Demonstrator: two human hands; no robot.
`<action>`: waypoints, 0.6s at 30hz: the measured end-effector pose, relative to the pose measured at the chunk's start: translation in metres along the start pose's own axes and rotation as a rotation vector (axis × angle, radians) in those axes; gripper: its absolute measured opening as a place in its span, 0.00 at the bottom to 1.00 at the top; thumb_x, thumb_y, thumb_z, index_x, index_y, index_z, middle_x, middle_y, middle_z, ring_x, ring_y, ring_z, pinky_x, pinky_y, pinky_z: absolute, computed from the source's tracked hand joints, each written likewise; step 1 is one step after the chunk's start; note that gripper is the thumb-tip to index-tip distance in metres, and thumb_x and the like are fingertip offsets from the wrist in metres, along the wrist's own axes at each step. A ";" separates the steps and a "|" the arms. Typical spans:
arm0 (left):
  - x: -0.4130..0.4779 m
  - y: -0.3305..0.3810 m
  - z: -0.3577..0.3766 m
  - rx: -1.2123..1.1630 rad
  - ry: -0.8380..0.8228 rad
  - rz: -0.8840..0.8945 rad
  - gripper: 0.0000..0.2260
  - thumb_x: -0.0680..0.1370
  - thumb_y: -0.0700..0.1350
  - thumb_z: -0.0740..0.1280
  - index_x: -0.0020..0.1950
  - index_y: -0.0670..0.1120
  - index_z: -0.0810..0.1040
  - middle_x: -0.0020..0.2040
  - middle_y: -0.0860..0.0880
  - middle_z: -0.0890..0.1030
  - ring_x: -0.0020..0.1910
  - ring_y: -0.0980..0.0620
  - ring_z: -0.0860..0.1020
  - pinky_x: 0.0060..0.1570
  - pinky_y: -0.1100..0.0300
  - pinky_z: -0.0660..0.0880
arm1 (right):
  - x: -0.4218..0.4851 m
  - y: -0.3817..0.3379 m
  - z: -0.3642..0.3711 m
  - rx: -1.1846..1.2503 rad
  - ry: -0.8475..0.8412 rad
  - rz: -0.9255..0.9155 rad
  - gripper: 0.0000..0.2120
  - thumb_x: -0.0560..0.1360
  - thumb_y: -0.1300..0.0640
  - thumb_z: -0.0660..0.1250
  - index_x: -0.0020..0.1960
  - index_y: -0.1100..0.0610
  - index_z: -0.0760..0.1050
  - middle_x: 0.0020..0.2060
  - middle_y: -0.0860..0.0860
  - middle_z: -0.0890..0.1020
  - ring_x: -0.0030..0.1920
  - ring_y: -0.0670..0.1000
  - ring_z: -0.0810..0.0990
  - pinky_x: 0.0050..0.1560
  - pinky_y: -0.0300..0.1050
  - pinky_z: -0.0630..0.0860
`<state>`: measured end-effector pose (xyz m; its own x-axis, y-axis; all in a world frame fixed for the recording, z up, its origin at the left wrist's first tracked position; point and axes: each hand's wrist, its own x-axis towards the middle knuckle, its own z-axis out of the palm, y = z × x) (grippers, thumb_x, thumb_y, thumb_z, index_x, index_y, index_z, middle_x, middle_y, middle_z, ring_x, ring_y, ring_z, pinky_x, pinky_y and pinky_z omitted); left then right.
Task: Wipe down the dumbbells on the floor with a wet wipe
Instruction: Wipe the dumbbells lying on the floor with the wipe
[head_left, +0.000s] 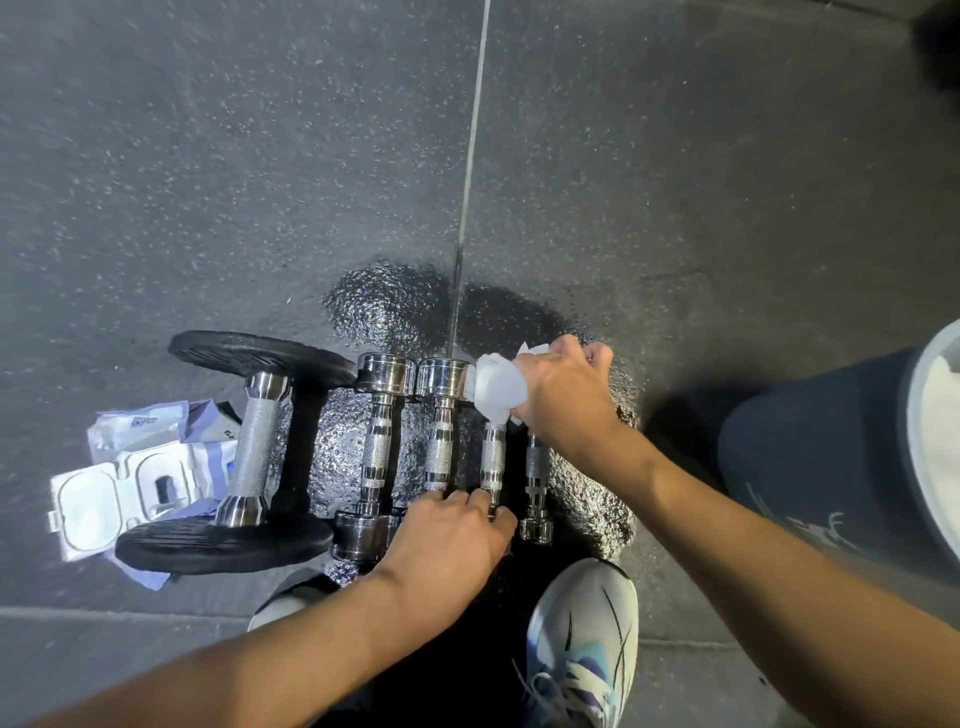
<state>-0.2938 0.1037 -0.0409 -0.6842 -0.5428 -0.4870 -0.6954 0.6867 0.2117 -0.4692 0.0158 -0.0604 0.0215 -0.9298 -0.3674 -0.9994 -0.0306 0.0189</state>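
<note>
Left hand (447, 540) fingers (470, 500) curl round chrome dumbbell (492, 457); right hand (563, 392) fingers clutch wet wipe (498, 389).

A gym: speckled rubber floor (208, 156); chrome dumbbells (382, 457) in a row

4 chrome knurled-handle dumbbells (382, 452) and 1 black-plated dumbbell (254, 452) lie side by side, a crumpled white wet wipe (496, 387) covering 1 chrome far head.
</note>
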 end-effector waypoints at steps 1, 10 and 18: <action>0.000 0.000 0.001 -0.006 0.002 0.001 0.23 0.80 0.38 0.63 0.76 0.45 0.65 0.63 0.41 0.76 0.60 0.42 0.77 0.57 0.50 0.72 | -0.005 0.000 -0.002 -0.001 0.032 -0.001 0.07 0.74 0.57 0.67 0.51 0.51 0.74 0.37 0.47 0.75 0.58 0.53 0.69 0.53 0.53 0.54; 0.003 0.000 0.003 -0.020 0.019 -0.002 0.19 0.83 0.42 0.61 0.74 0.46 0.68 0.63 0.42 0.76 0.60 0.42 0.78 0.57 0.51 0.71 | -0.048 -0.019 -0.002 0.024 0.007 -0.032 0.07 0.79 0.54 0.61 0.54 0.51 0.75 0.30 0.47 0.74 0.54 0.55 0.74 0.54 0.54 0.60; 0.002 -0.001 0.006 -0.024 0.035 0.001 0.18 0.82 0.43 0.62 0.72 0.46 0.70 0.62 0.42 0.76 0.59 0.41 0.78 0.56 0.50 0.72 | -0.064 -0.029 -0.013 0.574 0.108 -0.097 0.13 0.79 0.63 0.60 0.60 0.52 0.61 0.40 0.49 0.75 0.34 0.48 0.73 0.30 0.31 0.64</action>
<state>-0.2929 0.1046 -0.0474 -0.6919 -0.5590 -0.4569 -0.6996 0.6755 0.2330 -0.4411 0.0714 -0.0249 0.0858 -0.9657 -0.2451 -0.8476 0.0585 -0.5274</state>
